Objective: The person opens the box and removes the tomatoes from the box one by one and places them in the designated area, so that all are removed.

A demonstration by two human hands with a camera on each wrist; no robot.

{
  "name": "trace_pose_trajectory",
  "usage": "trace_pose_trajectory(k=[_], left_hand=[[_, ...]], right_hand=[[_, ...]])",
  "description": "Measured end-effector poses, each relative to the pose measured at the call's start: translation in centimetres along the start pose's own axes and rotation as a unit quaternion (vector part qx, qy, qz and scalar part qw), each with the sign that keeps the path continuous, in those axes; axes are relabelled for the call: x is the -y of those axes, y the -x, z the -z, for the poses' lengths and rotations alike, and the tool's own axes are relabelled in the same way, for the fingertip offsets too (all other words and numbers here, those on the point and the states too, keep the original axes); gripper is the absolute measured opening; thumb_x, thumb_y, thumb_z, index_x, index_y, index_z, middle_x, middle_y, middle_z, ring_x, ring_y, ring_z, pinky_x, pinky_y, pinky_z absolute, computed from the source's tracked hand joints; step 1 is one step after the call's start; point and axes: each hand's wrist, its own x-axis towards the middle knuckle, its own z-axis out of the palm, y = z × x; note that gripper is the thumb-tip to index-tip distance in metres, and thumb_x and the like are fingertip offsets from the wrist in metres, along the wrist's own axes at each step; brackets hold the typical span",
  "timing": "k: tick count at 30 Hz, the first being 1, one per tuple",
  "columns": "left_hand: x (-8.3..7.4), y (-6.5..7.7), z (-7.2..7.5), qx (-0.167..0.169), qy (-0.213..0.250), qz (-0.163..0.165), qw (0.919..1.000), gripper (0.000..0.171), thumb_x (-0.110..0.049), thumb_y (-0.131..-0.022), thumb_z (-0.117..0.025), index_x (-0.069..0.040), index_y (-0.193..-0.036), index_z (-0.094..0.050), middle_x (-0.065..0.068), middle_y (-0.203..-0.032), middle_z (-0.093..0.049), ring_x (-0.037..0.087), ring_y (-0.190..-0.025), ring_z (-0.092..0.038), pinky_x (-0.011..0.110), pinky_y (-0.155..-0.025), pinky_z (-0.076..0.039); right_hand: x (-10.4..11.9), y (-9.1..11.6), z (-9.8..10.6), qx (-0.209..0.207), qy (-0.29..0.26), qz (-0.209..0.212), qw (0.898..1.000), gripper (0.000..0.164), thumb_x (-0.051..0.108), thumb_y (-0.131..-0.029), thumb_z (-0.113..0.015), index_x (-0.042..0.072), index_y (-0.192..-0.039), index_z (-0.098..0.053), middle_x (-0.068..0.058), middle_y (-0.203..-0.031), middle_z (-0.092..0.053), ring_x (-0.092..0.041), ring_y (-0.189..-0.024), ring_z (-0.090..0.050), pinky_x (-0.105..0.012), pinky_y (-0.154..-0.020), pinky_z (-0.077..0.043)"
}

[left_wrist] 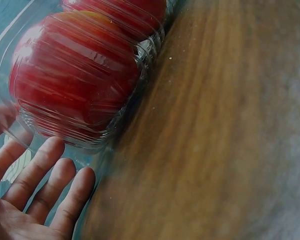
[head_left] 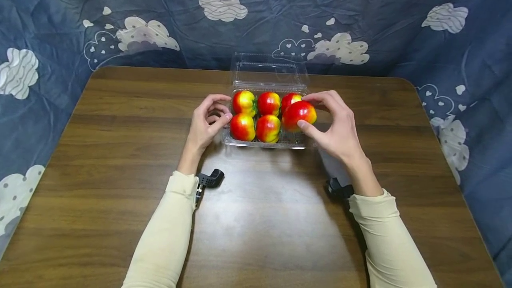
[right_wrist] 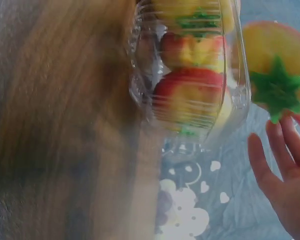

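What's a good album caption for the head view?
Right-hand grip holding one red-and-yellow fruit above an open clear clamshell box containing five more.

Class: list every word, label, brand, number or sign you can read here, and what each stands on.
None readable.
Clear plastic box and red-and-yellow fruits: no legible lettering.
Dark blue cloth backdrop: only white printed clouds and hearts.
Black wrist devices: any marking too small to read.

Tabletop (head_left: 132,146): passable outside left hand (head_left: 201,122) and right hand (head_left: 340,130)
Box (head_left: 264,145): blocks passage between them
Open lid (head_left: 264,75): obstacle beyond both
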Motion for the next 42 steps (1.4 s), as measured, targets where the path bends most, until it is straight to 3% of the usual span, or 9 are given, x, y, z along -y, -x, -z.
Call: trace_pose_trajectory(k=[6, 10, 18, 27, 32, 36, 42], left_hand=[[-1.2, 0.0, -0.2, 0.004, 0.004, 0.002, 1.0000, 0.041, 0.007, -0.092, -0.068, 0.013, -0.131, -0.060, 0.031, -0.096, -0.064, 0.021, -0.080, -0.061, 0.017, -0.065, -0.055], [-1.3, 0.0, -0.1, 0.004, 0.003, 0.002, 1.0000, 0.040, 0.006, -0.092, -0.068, 0.012, -0.131, -0.060, 0.031, -0.096, -0.065, 0.022, -0.079, -0.061, 0.018, -0.064, -0.055], [0.0, -0.2, 0.1, 0.002, 0.003, -0.003, 1.0000, 0.038, -0.001, -0.094, -0.072, 0.001, -0.131, -0.065, 0.022, -0.095, -0.067, 0.019, -0.077, -0.063, 0.026, -0.062, -0.059], [0.1, -0.2, 0.0, 0.004, 0.003, -0.001, 1.0000, 0.037, -0.002, -0.094, -0.072, -0.001, -0.130, -0.066, 0.018, -0.094, -0.068, 0.019, -0.076, -0.063, 0.025, -0.062, -0.060], [0.1, -0.2, 0.1, 0.004, 0.007, -0.002, 1.0000, 0.036, -0.002, -0.095, -0.071, 0.000, -0.130, -0.065, 0.019, -0.094, -0.067, 0.019, -0.076, -0.064, 0.026, -0.063, -0.061], [0.0, -0.1, 0.1, 0.004, 0.007, 0.000, 1.0000, 0.038, -0.002, -0.095, -0.071, 0.001, -0.132, -0.064, 0.022, -0.095, -0.067, 0.019, -0.077, -0.064, 0.026, -0.063, -0.061], [-0.1, 0.0, 0.1, 0.005, 0.000, 0.006, 1.0000, 0.037, -0.003, -0.095, -0.072, -0.001, -0.131, -0.065, 0.020, -0.095, -0.068, 0.023, -0.077, -0.065, 0.027, -0.064, -0.062]], right_hand=[[0.6, 0.0, 0.1, -0.102, -0.105, -0.055, 0.988, 0.044, 0.015, -0.086, -0.082, 0.006, -0.127, -0.072, -0.003, -0.122, -0.065, -0.014, -0.112, -0.070, -0.019, -0.096, -0.058], [1.0, -0.2, 0.2, -0.137, -0.132, -0.068, 0.979, 0.043, 0.012, -0.087, -0.080, -0.003, -0.126, -0.070, -0.002, -0.116, -0.063, -0.014, -0.106, -0.073, -0.018, -0.086, -0.060], [1.2, -0.3, 0.4, -0.155, -0.093, -0.076, 0.981, 0.045, 0.018, -0.087, -0.081, 0.004, -0.128, -0.071, -0.004, -0.119, -0.064, -0.016, -0.107, -0.068, -0.014, -0.082, -0.060], [2.9, -0.3, 0.8, -0.173, -0.052, -0.073, 0.981, 0.045, 0.018, -0.091, -0.079, 0.008, -0.133, -0.073, -0.016, -0.122, -0.069, -0.008, -0.104, -0.066, -0.012, -0.087, -0.056], [3.1, -0.4, 0.7, -0.198, -0.042, -0.089, 0.975, 0.052, 0.023, -0.089, -0.080, 0.002, -0.134, -0.066, -0.013, -0.127, -0.070, -0.008, -0.109, -0.065, -0.013, -0.085, -0.055], [2.9, -0.4, 0.6, -0.219, -0.046, -0.090, 0.971, 0.053, 0.025, -0.086, -0.081, -0.004, -0.126, -0.062, -0.013, -0.120, -0.070, -0.008, -0.105, -0.065, -0.017, -0.080, -0.053], [2.2, -0.5, 0.6, -0.225, -0.031, -0.075, 0.971, 0.048, 0.023, -0.087, -0.081, 0.000, -0.127, -0.069, -0.013, -0.120, -0.072, -0.010, -0.103, -0.061, -0.021, -0.083, -0.049]])
